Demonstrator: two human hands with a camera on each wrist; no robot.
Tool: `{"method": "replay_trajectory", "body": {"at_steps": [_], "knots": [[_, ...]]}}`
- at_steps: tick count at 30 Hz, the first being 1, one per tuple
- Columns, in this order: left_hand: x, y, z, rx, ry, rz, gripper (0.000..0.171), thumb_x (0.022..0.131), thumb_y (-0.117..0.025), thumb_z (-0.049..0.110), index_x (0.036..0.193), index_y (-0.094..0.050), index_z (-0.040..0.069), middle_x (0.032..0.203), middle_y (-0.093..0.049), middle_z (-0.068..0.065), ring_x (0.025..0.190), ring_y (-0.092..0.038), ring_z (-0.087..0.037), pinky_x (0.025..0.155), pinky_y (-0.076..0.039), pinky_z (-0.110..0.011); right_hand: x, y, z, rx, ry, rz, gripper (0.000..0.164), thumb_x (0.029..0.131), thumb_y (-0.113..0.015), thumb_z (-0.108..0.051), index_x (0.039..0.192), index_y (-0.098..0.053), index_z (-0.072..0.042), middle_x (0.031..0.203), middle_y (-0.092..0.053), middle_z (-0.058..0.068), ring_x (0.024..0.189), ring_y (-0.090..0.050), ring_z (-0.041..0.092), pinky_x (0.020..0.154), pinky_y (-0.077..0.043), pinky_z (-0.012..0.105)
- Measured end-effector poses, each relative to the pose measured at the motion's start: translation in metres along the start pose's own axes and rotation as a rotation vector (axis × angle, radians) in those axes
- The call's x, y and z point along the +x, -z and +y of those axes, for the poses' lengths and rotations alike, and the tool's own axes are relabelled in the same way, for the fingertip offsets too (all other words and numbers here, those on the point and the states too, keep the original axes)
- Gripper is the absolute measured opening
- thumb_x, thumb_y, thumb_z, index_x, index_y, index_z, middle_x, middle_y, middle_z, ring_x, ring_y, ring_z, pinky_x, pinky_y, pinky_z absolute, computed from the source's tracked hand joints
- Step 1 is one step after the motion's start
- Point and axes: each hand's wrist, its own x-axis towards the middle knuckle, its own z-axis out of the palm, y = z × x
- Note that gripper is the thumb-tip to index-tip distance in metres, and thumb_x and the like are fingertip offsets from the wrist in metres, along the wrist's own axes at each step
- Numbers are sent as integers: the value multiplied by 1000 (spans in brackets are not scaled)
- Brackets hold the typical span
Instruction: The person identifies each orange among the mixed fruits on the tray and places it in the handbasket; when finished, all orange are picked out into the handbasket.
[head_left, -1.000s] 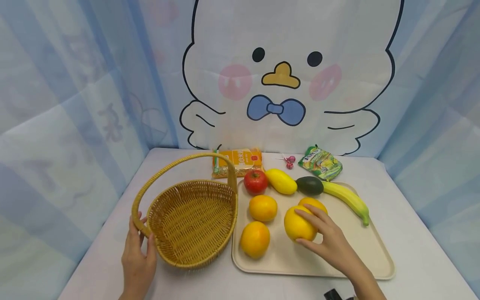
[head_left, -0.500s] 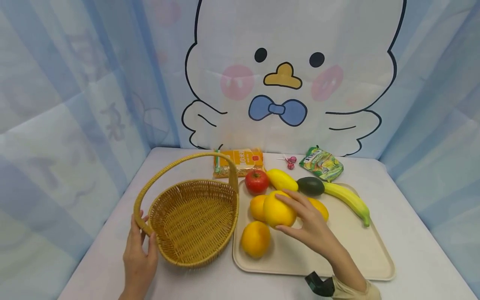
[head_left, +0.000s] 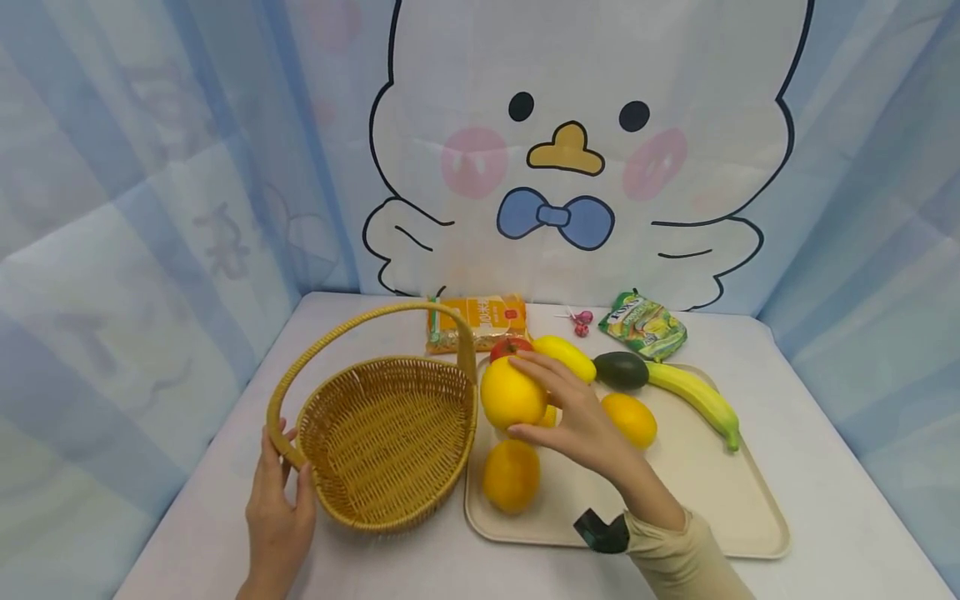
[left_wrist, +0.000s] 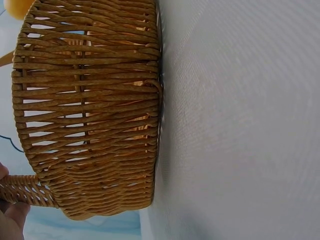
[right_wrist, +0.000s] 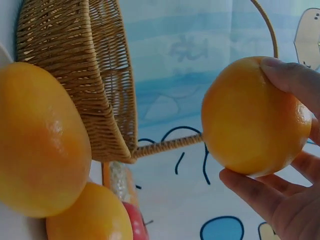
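Observation:
My left hand (head_left: pixel 277 517) grips the base of the handle of a woven wicker basket (head_left: pixel 386 442), thumb on one side and fingers on the other. In the left wrist view the basket's side (left_wrist: pixel 95 110) fills the left half. My right hand (head_left: pixel 581 425) holds a round orange (head_left: pixel 512 393) between thumb and fingertips, raised above the tray's left side, near the basket rim. From the right wrist the held orange (right_wrist: pixel 255 115) shows clear of the other fruit. It partly hides a red apple (head_left: pixel 510 347) and another orange (head_left: pixel 550 417) in the head view.
A beige tray (head_left: pixel 705 492) right of the basket bears two more oranges, one at front left (head_left: pixel 512 477), a yellow fruit (head_left: pixel 566 358), a dark green fruit (head_left: pixel 621 371) and a banana (head_left: pixel 697 400). Behind lie a grain bag (head_left: pixel 480 321), lollipops (head_left: pixel 581 321) and a green packet (head_left: pixel 645 325).
My right hand has carried the orange leftward and up across the tray toward the basket. The left hand has kept its grip, and the basket has stayed in place.

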Motion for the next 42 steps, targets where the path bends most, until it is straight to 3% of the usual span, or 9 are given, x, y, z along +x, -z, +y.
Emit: {"method": "replay_trajectory", "body": {"at_steps": [5,14,19,26,34,42], "knots": [[0,-1,-2,-17,-13,3,83,78,-60,-21,148,-21,-1,137,-44,-30,132,-32,10,103,-28,2,16,-8,-3,52,24,-17,73,77,-78,-29,141,-43,-27,150,-37,3,132,-42,26,96,-56,42],[1,0,0,-17,1,-4,86,77,-60,-21,149,-20,1,137,-44,-30,134,-30,7,104,-29,2,40,-23,-11,34,90,-59,73,77,-79,-26,140,-44,-24,147,-40,2,130,-45,23,99,-55,39],[2,1,1,-8,4,-4,86,77,-61,-21,149,-20,2,137,-44,-29,133,-30,9,103,-29,2,52,-36,-20,37,146,-84,72,76,-79,-25,140,-45,-21,146,-41,4,126,-48,23,94,-57,35],[2,1,2,-3,-3,-5,84,78,-60,-19,149,-20,1,137,-44,-29,133,-29,9,103,-29,2,75,-60,-33,3,224,-99,72,75,-80,-28,138,-48,-19,143,-45,4,130,-45,21,107,-48,39],[2,3,3,8,18,-18,85,79,-61,-19,150,-19,4,141,-42,-26,133,-29,10,103,-28,3,105,-92,-40,-18,257,-165,72,75,-79,-30,138,-47,-18,143,-45,5,128,-46,20,104,-50,32],[1,3,2,18,6,-12,86,78,-61,-20,149,-20,2,140,-43,-27,133,-29,11,102,-28,2,128,-118,-37,-18,233,-255,71,78,-77,-30,140,-45,-19,145,-42,7,129,-46,21,105,-49,29]]}}
